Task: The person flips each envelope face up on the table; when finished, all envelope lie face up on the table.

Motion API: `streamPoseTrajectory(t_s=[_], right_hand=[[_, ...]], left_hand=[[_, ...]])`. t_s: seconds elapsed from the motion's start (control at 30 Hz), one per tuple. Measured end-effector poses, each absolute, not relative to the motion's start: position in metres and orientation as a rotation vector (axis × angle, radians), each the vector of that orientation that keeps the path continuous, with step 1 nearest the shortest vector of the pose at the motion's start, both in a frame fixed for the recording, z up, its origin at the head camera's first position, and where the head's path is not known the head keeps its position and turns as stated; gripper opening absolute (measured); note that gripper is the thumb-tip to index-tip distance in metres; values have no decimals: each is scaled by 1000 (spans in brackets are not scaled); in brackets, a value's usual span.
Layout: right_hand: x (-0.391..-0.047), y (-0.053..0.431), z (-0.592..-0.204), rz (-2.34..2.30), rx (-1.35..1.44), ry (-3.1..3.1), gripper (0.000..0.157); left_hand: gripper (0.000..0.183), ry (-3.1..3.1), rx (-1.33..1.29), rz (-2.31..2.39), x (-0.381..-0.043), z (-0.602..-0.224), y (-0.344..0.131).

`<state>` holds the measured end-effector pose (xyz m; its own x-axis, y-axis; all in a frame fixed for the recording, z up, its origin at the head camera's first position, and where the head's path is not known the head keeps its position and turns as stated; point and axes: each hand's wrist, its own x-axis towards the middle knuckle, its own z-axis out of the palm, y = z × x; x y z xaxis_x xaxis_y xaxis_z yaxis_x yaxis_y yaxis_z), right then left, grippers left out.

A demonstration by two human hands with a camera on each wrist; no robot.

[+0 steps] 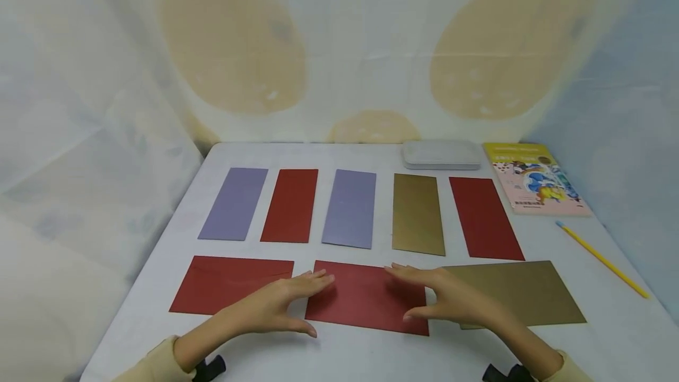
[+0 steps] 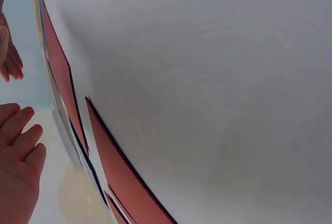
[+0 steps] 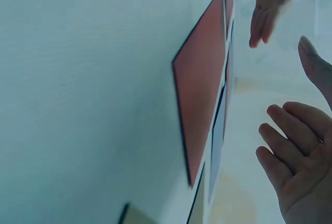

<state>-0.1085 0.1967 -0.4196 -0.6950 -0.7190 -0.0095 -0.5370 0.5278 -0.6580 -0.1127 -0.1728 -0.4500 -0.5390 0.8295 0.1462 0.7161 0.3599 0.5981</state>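
Observation:
A red envelope (image 1: pixel 366 296) lies flat at the front middle of the table, and both hands hover over its two sides. My left hand (image 1: pixel 286 302) has its fingers extended and thumb spread, holding nothing; its fingertips overlap the envelope's left edge in the head view. Facing it, my right hand (image 1: pixel 445 299) is likewise spread and empty above the right part. In the wrist views, the left palm (image 2: pixel 18 167) and the right palm (image 3: pixel 306 167) show above the tabletop. Another red envelope (image 1: pixel 228 282) lies left, a gold one (image 1: pixel 520 293) right, partly behind the right hand.
Behind is a row of upright-set envelopes: lilac (image 1: pixel 233 205), red (image 1: pixel 290 205), lilac (image 1: pixel 349 208), gold (image 1: pixel 418 214) and red (image 1: pixel 485 217). A pale case (image 1: pixel 441 155) and a booklet (image 1: pixel 536 178) sit at the back right. A yellow pencil (image 1: pixel 605 261) lies near the right edge.

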Motion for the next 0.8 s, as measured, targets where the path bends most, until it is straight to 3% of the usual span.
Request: streamPoseTrajectory(t_s=[0.27,0.57,0.8], right_hand=[[-97,216,-428,-913,-963,2510,73],[-91,229,-441,-880,-1068,2486,70],[-91,230,-446,-845,-1078,2485,69]], left_hand=[[85,2548,1409,714,-121,-455,-168],[94,2607,1245,533,-125,-455,-167],[85,2630,1237,450,-126,-460,-165]])
